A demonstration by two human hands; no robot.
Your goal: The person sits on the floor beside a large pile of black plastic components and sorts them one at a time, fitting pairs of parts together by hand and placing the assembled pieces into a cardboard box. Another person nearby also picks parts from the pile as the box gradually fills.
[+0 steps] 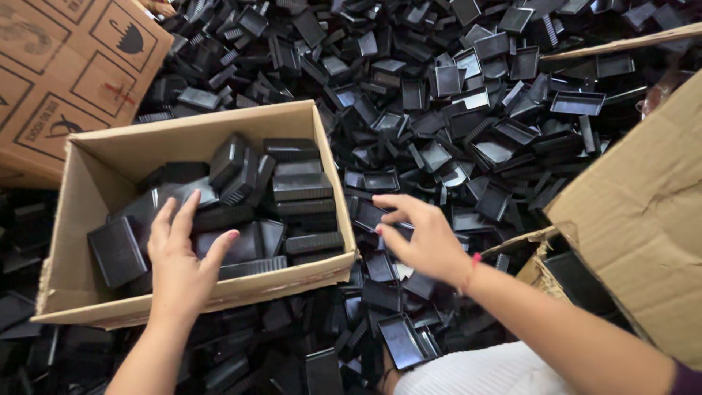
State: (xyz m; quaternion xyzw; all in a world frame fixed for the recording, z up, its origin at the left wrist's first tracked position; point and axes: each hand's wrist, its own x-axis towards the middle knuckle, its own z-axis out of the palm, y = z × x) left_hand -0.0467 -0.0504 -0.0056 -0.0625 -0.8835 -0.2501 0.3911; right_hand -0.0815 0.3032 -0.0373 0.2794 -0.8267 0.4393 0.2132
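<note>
Both forearms are bare. The right hand (424,238) wears a thin red thread band (472,267) at the wrist; the left hand (179,256) has pink-painted nails and no wristband.

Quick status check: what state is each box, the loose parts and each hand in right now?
Cardboard box: open, partly filled with black trays.
Black trays in box: some stacked, some jumbled.
Loose tray pile: scattered around the boxes.
Right-hand carton: flap torn, open.
Left hand: fingers spread, on the trays in the box.
Right hand: open, reaching over the pile.
</note>
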